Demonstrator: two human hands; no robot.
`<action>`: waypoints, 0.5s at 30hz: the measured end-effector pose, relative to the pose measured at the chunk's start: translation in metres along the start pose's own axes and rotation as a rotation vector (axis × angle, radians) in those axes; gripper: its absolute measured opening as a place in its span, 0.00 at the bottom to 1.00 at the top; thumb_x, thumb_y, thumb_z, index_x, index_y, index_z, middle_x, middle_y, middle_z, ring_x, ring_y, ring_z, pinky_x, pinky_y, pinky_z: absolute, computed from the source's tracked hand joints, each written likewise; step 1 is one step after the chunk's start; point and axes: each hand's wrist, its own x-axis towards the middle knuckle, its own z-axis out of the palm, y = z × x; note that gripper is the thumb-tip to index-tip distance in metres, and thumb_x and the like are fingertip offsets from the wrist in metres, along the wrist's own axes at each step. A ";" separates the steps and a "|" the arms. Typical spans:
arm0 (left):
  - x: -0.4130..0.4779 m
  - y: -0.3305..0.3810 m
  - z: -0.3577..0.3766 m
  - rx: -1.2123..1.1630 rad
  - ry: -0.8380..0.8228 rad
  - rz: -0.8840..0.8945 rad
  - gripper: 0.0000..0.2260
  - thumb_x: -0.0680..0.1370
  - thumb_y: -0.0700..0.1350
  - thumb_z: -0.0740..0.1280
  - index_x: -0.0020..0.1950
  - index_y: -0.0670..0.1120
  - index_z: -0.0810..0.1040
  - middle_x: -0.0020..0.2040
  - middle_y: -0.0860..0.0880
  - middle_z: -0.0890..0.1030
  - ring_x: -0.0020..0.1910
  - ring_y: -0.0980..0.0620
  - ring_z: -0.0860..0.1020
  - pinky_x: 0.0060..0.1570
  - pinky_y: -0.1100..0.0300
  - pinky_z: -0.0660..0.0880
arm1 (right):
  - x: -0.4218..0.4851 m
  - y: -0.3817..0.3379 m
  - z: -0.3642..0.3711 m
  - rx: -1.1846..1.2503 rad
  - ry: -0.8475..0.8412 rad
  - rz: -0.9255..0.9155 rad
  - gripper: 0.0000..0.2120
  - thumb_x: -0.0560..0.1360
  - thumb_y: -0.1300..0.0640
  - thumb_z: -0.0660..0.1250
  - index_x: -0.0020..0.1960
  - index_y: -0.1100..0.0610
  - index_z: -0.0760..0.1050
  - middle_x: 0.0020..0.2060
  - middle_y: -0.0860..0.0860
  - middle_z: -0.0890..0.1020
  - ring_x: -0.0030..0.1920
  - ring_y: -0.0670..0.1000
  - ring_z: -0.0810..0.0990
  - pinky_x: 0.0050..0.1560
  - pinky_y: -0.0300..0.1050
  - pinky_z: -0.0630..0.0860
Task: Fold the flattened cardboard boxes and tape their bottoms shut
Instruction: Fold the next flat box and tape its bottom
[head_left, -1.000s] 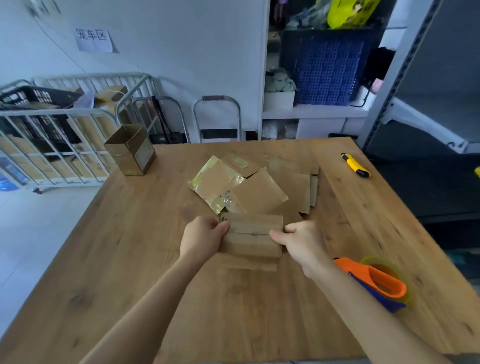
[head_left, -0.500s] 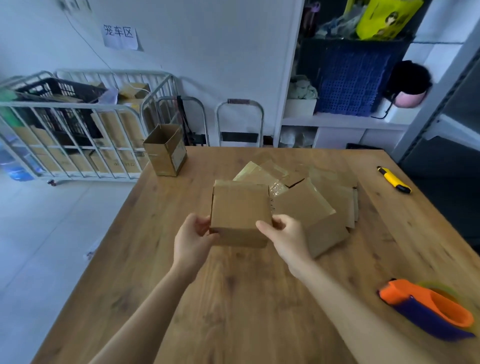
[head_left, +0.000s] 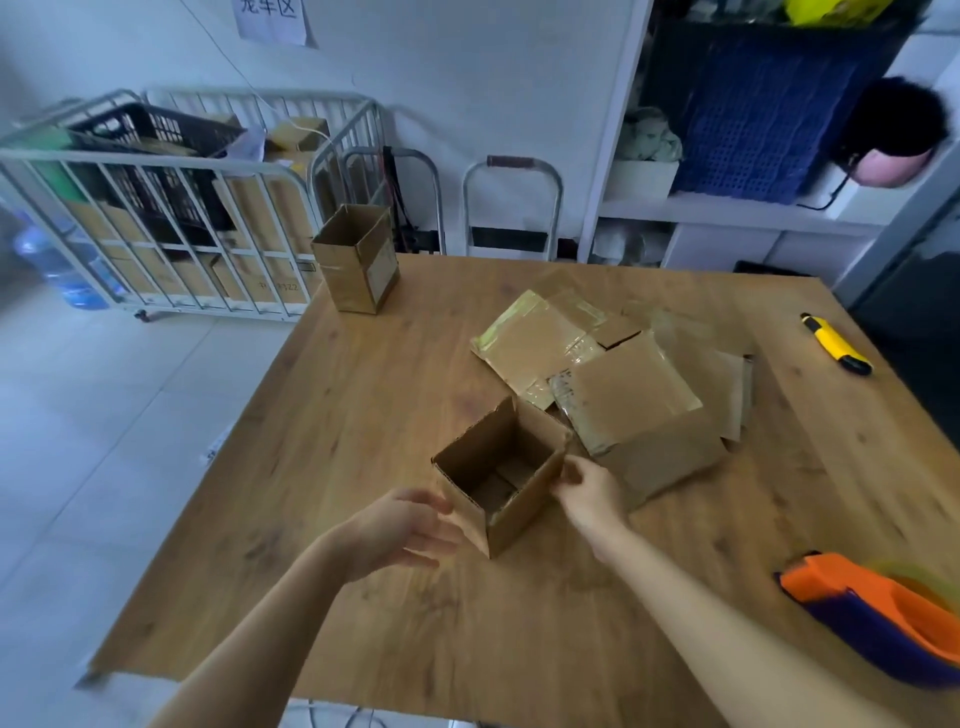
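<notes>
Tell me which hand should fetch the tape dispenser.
The right hand. The dispenser lies at the table's right, beside that forearm; the left hand is across the box.

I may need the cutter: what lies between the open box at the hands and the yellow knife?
Head view: the pile of flattened boxes lies between the open box and the yellow knife, then bare table.

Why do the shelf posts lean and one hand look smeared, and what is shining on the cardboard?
Head view: the wide-angle lens makes the shelf post lean; the left hand is motion-blurred, as is the tape dispenser at the right edge; the shine is light glancing off clear tape on the flattened boxes.
</notes>
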 end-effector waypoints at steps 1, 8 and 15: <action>0.001 0.004 0.000 0.054 0.089 0.018 0.11 0.78 0.35 0.62 0.59 0.42 0.75 0.49 0.44 0.84 0.49 0.47 0.84 0.51 0.53 0.81 | 0.003 -0.005 -0.002 0.011 0.013 -0.008 0.14 0.77 0.58 0.65 0.62 0.57 0.76 0.54 0.48 0.79 0.59 0.53 0.77 0.57 0.43 0.72; 0.007 0.051 0.010 0.252 0.535 0.261 0.14 0.77 0.57 0.66 0.53 0.47 0.75 0.48 0.50 0.79 0.48 0.52 0.80 0.46 0.56 0.79 | -0.002 -0.034 -0.016 0.141 -0.090 -0.008 0.16 0.76 0.42 0.64 0.55 0.52 0.75 0.47 0.49 0.80 0.49 0.51 0.80 0.52 0.52 0.80; 0.019 0.039 0.021 0.130 0.520 0.083 0.06 0.78 0.43 0.66 0.49 0.40 0.79 0.41 0.45 0.80 0.35 0.53 0.80 0.35 0.61 0.79 | 0.002 -0.024 -0.019 0.102 -0.165 -0.011 0.05 0.75 0.62 0.61 0.48 0.62 0.75 0.44 0.56 0.81 0.41 0.53 0.77 0.39 0.44 0.69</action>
